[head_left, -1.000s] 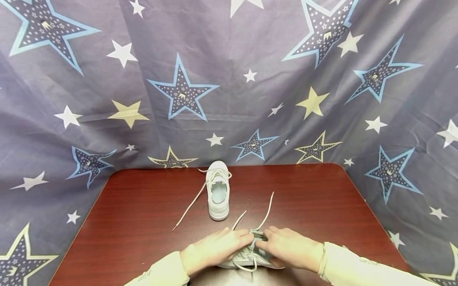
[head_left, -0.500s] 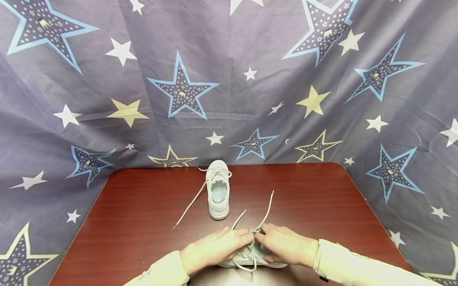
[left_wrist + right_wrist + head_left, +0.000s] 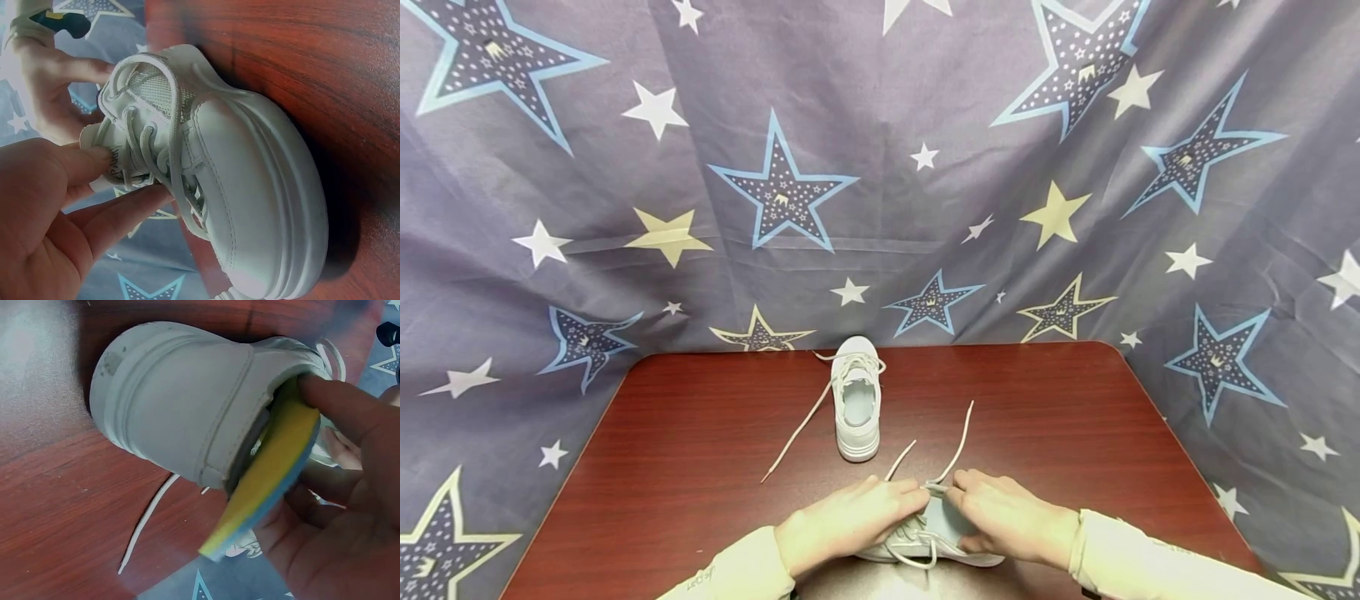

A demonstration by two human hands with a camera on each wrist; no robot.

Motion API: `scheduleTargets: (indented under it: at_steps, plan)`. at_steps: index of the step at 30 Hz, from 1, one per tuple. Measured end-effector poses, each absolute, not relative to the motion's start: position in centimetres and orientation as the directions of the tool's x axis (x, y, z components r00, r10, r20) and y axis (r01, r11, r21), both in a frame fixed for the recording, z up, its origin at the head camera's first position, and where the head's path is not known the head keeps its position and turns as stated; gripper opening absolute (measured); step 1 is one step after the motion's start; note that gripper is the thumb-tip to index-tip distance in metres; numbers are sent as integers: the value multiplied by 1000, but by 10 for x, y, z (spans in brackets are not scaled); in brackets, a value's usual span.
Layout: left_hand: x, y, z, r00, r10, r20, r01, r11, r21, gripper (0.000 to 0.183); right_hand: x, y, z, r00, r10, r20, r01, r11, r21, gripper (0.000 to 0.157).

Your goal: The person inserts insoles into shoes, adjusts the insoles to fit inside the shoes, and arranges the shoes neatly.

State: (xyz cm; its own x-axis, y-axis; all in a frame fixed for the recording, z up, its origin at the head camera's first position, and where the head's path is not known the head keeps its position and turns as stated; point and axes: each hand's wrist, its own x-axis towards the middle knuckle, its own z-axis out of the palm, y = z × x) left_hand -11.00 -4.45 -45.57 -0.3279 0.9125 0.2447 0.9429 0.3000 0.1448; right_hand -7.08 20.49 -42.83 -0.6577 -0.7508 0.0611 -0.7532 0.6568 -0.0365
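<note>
A white lace-up sneaker (image 3: 256, 187) lies at the table's near edge, toe to the left, its laces loose. With thumb and fingers my left hand (image 3: 850, 518) pinches the sneaker's tongue (image 3: 103, 153) and holds it up from the opening. My right hand (image 3: 1009, 521) grips an insole (image 3: 269, 472), yellow underneath and blue-grey on top. The insole's front part is inside the sneaker, hidden, while its heel end sticks out past the heel collar. In the right wrist view the thumb lies along the insole's edge by the collar.
Farther back stands a second white sneaker (image 3: 857, 400), toe toward the wall, one long lace (image 3: 797, 440) trailing left. The reddish-brown table (image 3: 700, 433) ends at a star-patterned cloth (image 3: 880, 167). Loose lace ends (image 3: 962, 442) of the near sneaker extend toward the back.
My right hand shifted left over the sneaker's opening, then back right, and more of the insole's blue-grey top shows now. The left hand stays on the tongue.
</note>
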Motion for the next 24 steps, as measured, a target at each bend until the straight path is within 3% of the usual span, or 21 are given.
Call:
scheduleTargets:
  at_steps: [14,24]
  plan:
    - [-109,-46,-457,-348,890,294,931,292,218,6,-73,203,-450,-510,-805,304,-845,534,-4,25]
    - [-109,-44,-459,-354,887,295,923,281,261,4,-72,197,-461,-481,-815,321,-852,521,46,15]
